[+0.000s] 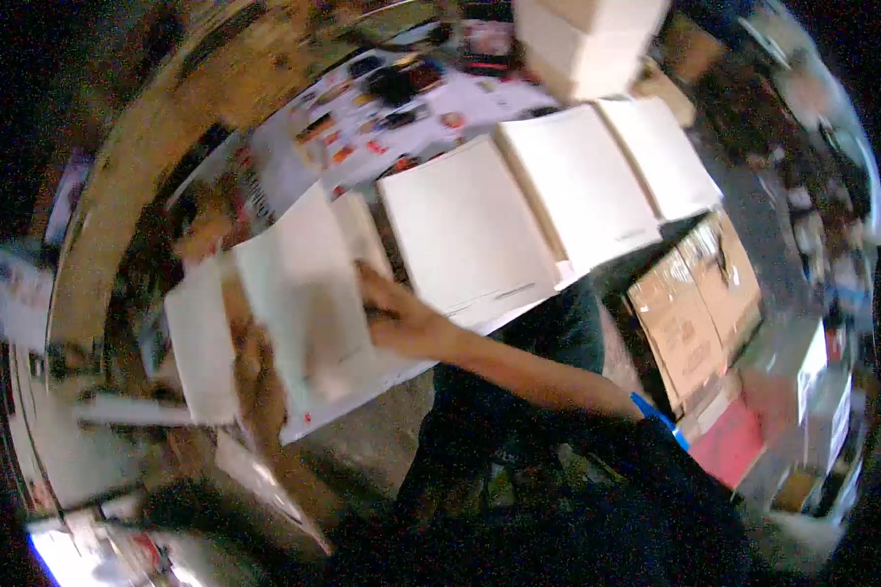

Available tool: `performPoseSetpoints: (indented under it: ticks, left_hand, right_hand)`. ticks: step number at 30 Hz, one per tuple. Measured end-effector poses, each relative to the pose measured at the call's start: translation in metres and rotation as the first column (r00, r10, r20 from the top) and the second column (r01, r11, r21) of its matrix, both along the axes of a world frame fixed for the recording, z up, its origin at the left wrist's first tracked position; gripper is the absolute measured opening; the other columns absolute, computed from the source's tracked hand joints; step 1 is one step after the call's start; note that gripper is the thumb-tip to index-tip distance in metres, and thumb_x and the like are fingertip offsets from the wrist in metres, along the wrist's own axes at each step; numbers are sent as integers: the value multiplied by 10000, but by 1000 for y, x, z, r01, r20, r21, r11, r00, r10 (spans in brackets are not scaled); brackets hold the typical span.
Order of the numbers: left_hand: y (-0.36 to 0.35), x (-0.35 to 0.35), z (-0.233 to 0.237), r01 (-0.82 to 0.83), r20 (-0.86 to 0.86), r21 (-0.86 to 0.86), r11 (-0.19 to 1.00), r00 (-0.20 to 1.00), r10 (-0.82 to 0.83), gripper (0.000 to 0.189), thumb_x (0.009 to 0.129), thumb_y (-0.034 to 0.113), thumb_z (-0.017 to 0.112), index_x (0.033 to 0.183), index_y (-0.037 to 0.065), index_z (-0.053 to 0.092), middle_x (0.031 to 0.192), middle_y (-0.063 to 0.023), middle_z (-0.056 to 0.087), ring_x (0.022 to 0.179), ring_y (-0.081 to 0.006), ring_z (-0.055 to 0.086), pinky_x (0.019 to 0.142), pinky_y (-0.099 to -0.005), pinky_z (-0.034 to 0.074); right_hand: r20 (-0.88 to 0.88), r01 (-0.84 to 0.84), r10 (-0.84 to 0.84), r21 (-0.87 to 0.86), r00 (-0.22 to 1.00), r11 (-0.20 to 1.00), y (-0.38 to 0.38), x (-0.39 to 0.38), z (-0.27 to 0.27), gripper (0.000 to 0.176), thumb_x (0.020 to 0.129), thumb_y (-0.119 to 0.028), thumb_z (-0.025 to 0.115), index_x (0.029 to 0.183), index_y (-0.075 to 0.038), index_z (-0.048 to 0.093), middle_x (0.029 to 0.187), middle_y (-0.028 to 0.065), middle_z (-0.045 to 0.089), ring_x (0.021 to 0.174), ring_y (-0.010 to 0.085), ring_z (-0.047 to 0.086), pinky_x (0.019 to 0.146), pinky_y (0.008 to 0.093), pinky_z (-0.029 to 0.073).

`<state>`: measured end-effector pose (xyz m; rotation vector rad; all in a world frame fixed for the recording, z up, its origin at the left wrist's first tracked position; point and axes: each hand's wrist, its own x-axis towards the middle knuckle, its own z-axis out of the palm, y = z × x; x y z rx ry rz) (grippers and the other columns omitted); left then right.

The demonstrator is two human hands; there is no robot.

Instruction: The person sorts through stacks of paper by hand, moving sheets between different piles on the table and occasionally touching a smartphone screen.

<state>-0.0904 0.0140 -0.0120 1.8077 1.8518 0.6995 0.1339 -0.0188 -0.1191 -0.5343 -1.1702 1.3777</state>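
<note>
A pale bundle of paper sheets [308,284] stands tilted between my two hands at the left part of the table, blurred by motion. My right hand [396,315] grips its right edge, with the fingers partly hidden behind the paper. Along the left edge is my left hand [255,367], dim and smeared, its fingers pressed against the sheets. Another white paper stack [201,338] lies just left of that hand. To the right of the bundle sit a wide paper stack [465,230], a second thick stack [582,186] and a smaller stack [661,157].
Behind the stacks, a white sheet [382,127] is strewn with several small dark and red items. A tall pale block [587,44] rises at the back. An open cardboard box [695,303] stands on the right, near a red flat piece [724,445].
</note>
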Motion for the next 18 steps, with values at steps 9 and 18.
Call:
performPoseSetpoints:
  ticks: [9, 18]
  left_hand:
    - [-28, 97, 69, 303, 307, 266, 915, 873, -378, 728, 849, 161, 671, 1424, -40, 272, 1382, -226, 387, 1208, -298, 431, 1024, -376, 352]
    - [-21, 248, 26, 642, 703, 76, 763, 508, -498, 611, 902, 284, 577, 1390, -18, 364, 1345, -168, 452, 1211, -268, 444, 1000, -363, 368]
  right_hand:
    - [211, 424, -374, -300, 903, 854, -60, 101, 123, 646, 965, -486, 412, 1379, 5, 344, 1277, 162, 505, 1194, 223, 476, 1001, 344, 387]
    - [215, 747, -728, -350, 651, 565, -143, 181, 90, 318, 865, -306, 685, 1029, -43, 617, 796, 1, 622, 679, 99, 551, 587, 259, 456]
